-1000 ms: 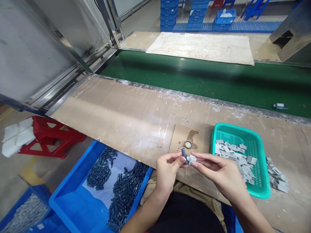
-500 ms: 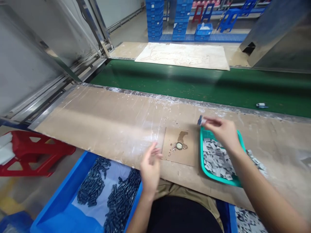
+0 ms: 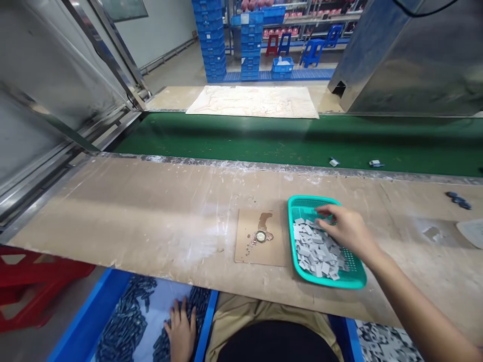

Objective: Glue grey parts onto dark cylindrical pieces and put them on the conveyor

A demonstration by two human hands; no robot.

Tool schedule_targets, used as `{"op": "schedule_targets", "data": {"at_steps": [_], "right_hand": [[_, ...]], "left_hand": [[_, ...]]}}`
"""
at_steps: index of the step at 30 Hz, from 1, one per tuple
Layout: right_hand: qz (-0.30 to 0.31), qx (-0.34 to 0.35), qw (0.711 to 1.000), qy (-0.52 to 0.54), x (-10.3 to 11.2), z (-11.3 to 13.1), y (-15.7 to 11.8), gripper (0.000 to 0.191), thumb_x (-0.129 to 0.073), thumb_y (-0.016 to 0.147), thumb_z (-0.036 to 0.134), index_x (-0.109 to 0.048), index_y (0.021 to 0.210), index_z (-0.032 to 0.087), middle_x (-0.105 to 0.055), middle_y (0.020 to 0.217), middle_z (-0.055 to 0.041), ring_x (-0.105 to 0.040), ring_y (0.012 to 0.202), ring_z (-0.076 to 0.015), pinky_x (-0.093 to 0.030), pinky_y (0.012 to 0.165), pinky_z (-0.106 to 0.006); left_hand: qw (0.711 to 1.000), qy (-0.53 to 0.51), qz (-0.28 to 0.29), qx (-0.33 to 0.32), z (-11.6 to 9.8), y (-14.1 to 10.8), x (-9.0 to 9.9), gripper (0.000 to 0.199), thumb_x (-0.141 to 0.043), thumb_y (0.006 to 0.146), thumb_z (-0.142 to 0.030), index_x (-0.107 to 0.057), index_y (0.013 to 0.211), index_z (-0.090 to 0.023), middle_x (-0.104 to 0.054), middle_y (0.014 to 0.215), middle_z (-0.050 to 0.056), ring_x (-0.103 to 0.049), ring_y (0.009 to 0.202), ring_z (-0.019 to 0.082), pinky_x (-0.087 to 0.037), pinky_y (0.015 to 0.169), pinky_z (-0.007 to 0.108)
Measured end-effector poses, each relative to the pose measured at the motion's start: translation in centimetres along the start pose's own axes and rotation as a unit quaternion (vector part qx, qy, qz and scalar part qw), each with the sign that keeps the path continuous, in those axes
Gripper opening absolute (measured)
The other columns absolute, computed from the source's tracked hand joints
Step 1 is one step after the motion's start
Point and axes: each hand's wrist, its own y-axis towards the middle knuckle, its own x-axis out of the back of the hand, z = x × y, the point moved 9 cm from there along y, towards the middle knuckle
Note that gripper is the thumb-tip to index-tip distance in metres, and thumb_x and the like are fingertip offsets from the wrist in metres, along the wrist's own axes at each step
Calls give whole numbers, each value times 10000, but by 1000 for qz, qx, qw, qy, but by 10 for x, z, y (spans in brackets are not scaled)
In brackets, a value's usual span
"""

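1. Right hand (image 3: 345,229) reaches into the teal basket (image 3: 302,203) at lower right of centre, fingers loosely curled over the grey plastic pieces (image 3: 315,251); whether it grips one cannot be told.
2. Small flat grey pieces lie jumbled, pointing every way, with no shared long axis.
3. Left hand (image 3: 182,332), at the bottom edge, rests spread on dark blue pins (image 3: 126,322) in the blue bin (image 3: 81,334).
4. Above the workbench (image 3: 151,211), a green belt (image 3: 245,138) carries two small parts (image 3: 334,162).

green conveyor belt (image 3: 264,141); red stool (image 3: 33,281)
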Motion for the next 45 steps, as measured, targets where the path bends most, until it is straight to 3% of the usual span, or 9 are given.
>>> {"op": "schedule_targets", "data": {"at_steps": [4,12,18,22,24,28,33,37,45], "right_hand": [[41,27,993,-109,-23,1,-15,268,-542,761,277,-690,964,183,-708,957,-93,-612,946,-298,-484,791,-411],[92,59,989,-101,-33,9,3,187,-566,720,217,-729,810,199,-721,867,-65,-612,860,-283,-473,781,-391],[70,-37,989,125,-16,10,-3,260,-590,763,366,-702,922,194,-715,940,-82,-651,907,-274,-497,813,-391],[139,-147,919,339,-18,17,-20,413,-590,796,461,-644,1123,216,-703,977,-76,-661,945,-259,-508,837,-370],[174,-114,907,365,-22,40,-26,417,-556,825,454,-629,1163,222,-677,1021,-74,-665,923,-243,-509,845,-373],[168,27,956,240,-37,95,-27,357,-549,823,371,-636,1125,201,-658,959,-75,-653,808,-206,-536,738,-341],[181,149,968,88,-73,135,-23,186,-518,817,218,-649,946,186,-686,870,-77,-652,778,-207,-524,713,-333],[203,201,958,32,-97,139,-23,209,-485,844,188,-675,929,201,-684,896,-80,-652,828,-215,-518,737,-338],[207,157,964,56,-96,138,-22,203,-540,837,264,-710,923,193,-693,860,-89,-651,788,-234,-522,719,-378]], "left_hand": [[995,-38,92,-2,-1,-10,-17,496,-347,828,-348,-553,1227,-137,-434,1410,189,-352,1328,341,-273,1054,546],[973,-199,46,109,-21,-4,32,261,-521,695,-281,-664,908,-236,-669,1095,120,-536,1165,348,-366,1005,462],[853,-424,48,301,-17,-11,36,124,-509,597,-182,-610,665,-203,-536,539,-5,-573,570,202,-484,676,368],[796,-520,76,302,-43,-15,46,172,-535,693,-261,-646,769,-154,-489,578,-19,-465,485,106,-452,525,265],[736,-602,96,293,-69,-19,53,191,-598,714,-257,-662,845,-134,-507,630,-12,-456,507,81,-436,495,220],[640,-705,120,281,-124,-29,73,274,-725,653,-142,-673,921,-120,-596,738,17,-543,610,78,-482,568,188],[631,-697,204,272,-173,-40,84,273,-759,648,-152,-664,904,-136,-676,965,86,-647,820,167,-533,797,315],[623,-713,210,242,-189,-39,84,268,-759,663,-203,-656,904,-148,-686,898,60,-654,899,206,-511,885,395],[595,-741,185,252,-206,-34,81,277,-770,640,-186,-700,902,-128,-702,882,51,-644,716,88,-524,673,170]]}}
